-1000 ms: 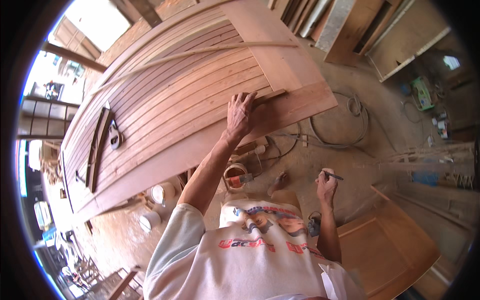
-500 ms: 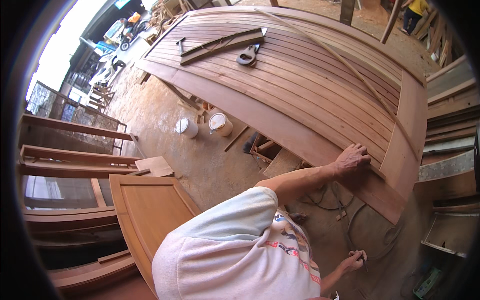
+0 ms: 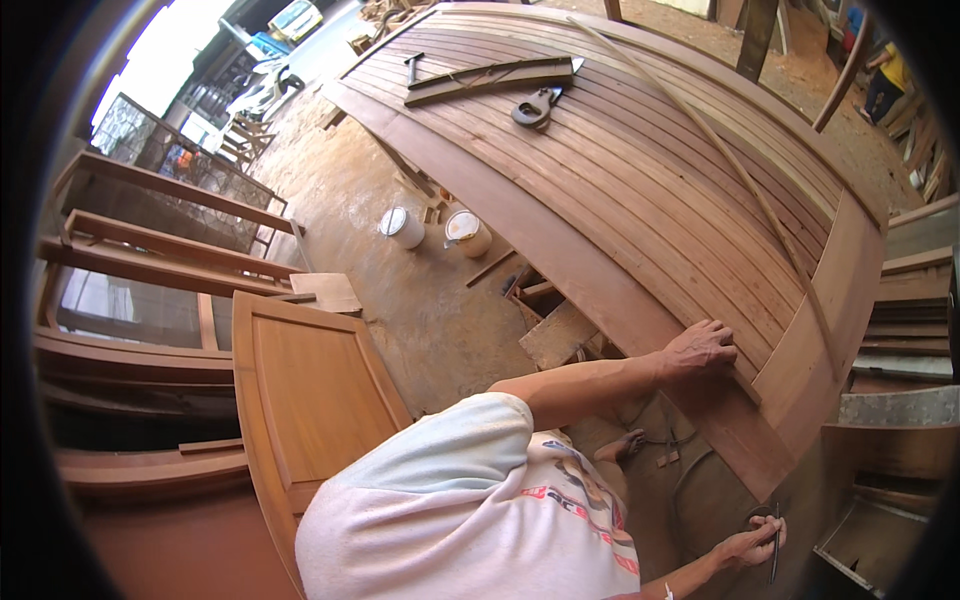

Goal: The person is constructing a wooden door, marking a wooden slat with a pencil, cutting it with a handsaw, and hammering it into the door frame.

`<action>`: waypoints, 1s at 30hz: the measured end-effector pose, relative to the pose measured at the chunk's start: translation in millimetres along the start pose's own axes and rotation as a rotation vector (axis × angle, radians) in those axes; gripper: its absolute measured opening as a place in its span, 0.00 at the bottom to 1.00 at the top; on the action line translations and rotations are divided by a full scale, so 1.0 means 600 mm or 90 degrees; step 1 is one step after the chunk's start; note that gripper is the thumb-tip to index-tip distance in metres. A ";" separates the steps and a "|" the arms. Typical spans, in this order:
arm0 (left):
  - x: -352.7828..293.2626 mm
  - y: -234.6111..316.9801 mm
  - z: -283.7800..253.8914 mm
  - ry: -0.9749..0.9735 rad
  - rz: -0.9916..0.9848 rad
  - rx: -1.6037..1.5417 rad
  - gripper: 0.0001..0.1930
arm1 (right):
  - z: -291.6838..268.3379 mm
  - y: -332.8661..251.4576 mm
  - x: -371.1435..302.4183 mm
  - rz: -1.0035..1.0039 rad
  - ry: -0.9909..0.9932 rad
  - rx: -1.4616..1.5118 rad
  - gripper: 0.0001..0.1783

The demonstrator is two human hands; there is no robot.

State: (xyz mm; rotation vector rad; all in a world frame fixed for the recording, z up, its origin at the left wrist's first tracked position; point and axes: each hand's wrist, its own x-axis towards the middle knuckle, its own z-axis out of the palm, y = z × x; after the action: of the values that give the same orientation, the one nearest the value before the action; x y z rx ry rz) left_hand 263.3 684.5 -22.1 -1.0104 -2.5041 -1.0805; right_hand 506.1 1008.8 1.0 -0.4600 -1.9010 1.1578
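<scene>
A large arched wooden panel [image 3: 640, 225] of parallel slats in a wide frame stretches across the view. On its near right part lies my left hand [image 3: 703, 347], fingers bent together over a wooden strip [image 3: 744, 386] beside the near frame rail. Low at the right, past the panel's near corner, my right hand [image 3: 752, 543] is closed around a slim dark rod-like tool [image 3: 775, 556], held roughly upright; its exact kind is unclear. Farther up the panel lie a handsaw [image 3: 537, 108] with a dark handle, a short wooden beam [image 3: 490, 82] and a hammer [image 3: 413, 68].
A long thin batten [image 3: 715, 135] lies across the panel. Two white buckets [image 3: 402, 228] stand on the floor beyond its near edge. An arched wooden door [image 3: 320, 390] and stacked frames [image 3: 150, 255] occupy the left. Timber [image 3: 915, 330] is piled at the right. A cable [image 3: 685, 470] runs below.
My right hand has moved right, nearer the panel's corner, and the dark tool now shows more fully. My left hand stays on the strip. The whole view has shifted slightly.
</scene>
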 end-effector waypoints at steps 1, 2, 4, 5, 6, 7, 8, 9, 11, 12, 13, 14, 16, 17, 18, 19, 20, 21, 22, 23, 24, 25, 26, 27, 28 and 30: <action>0.003 0.003 -0.003 0.000 0.009 -0.016 0.11 | 0.023 -0.007 0.025 0.007 -0.017 0.005 0.17; 0.012 0.004 -0.011 -0.015 0.021 0.005 0.11 | 0.038 -0.012 0.047 0.026 -0.025 0.002 0.17; 0.026 -0.009 0.008 -0.009 0.069 0.026 0.11 | 0.074 0.009 0.080 0.011 -0.087 0.066 0.14; 0.026 0.011 -0.013 0.025 0.062 0.015 0.11 | 0.103 -0.007 0.089 0.048 -0.122 0.039 0.13; 0.022 0.019 -0.026 0.036 0.027 0.013 0.11 | 0.125 -0.015 0.101 0.011 -0.191 0.057 0.13; 0.018 0.037 -0.044 -0.015 -0.035 0.029 0.11 | 0.147 -0.029 0.110 0.034 -0.248 0.144 0.12; 0.013 0.054 -0.050 -0.007 -0.086 0.070 0.12 | 0.166 -0.044 0.111 0.039 -0.296 0.188 0.12; 0.010 0.068 -0.056 -0.007 -0.115 0.083 0.13 | 0.182 -0.040 0.105 0.055 -0.331 0.211 0.11; 0.026 0.072 -0.037 -0.026 -0.137 0.080 0.13 | 0.198 -0.045 0.110 0.006 -0.383 0.191 0.10; 0.031 0.070 -0.034 -0.033 -0.139 0.075 0.14 | 0.205 -0.043 0.105 0.020 -0.390 0.182 0.10; 0.035 0.069 -0.029 -0.038 -0.143 0.073 0.14 | 0.209 -0.040 0.099 0.033 -0.399 0.174 0.10; 0.035 0.069 -0.027 -0.039 -0.143 0.074 0.14 | 0.215 -0.040 0.093 0.044 -0.415 0.172 0.10; 0.033 0.070 -0.024 -0.039 -0.145 0.079 0.13 | 0.220 -0.046 0.086 0.006 -0.425 0.136 0.10; 0.032 0.071 -0.025 -0.034 -0.141 0.081 0.13 | 0.222 -0.050 0.083 -0.013 -0.430 0.119 0.10; 0.030 0.072 -0.026 -0.029 -0.138 0.082 0.13 | 0.224 -0.050 0.082 -0.072 -0.429 0.116 0.11; 0.029 0.073 -0.027 -0.025 -0.134 0.083 0.13 | 0.227 -0.050 0.081 -0.130 -0.427 0.112 0.12; 0.030 0.074 -0.029 -0.023 -0.132 0.091 0.13 | 0.229 -0.051 0.077 -0.189 -0.420 0.106 0.13; 0.032 0.076 -0.029 -0.022 -0.128 0.097 0.13 | 0.231 -0.049 0.065 -0.184 -0.418 0.128 0.13; 0.031 0.075 -0.028 -0.022 -0.123 0.103 0.13 | 0.230 -0.050 0.060 -0.196 -0.424 0.117 0.13; 0.029 0.072 -0.026 -0.015 -0.118 0.105 0.13 | 0.231 -0.053 0.062 -0.212 -0.427 0.106 0.13; 0.027 0.068 -0.024 -0.009 -0.112 0.106 0.14 | 0.232 -0.054 0.061 -0.227 -0.430 0.093 0.13; 0.024 0.064 -0.021 -0.005 -0.104 0.106 0.14 | 0.234 -0.054 0.056 -0.205 -0.428 0.092 0.13; 0.024 0.062 -0.020 -0.003 -0.099 0.112 0.14 | 0.237 -0.056 0.053 -0.187 -0.424 0.091 0.13; 0.023 0.060 -0.020 -0.003 -0.092 0.116 0.14 | 0.240 -0.058 0.049 -0.169 -0.419 0.090 0.14; 0.022 0.059 -0.019 -0.002 -0.085 0.120 0.14 | 0.242 -0.064 0.046 -0.176 -0.408 0.079 0.13; 0.023 0.057 -0.016 0.007 -0.077 0.112 0.14 | 0.246 -0.077 0.045 -0.196 -0.388 0.057 0.13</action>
State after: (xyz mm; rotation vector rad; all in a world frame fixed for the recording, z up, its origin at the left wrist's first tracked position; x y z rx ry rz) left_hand 275.6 701.5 9.7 -0.8122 -2.6258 -0.8740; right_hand 376.2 923.0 21.1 0.2683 -2.3094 1.2535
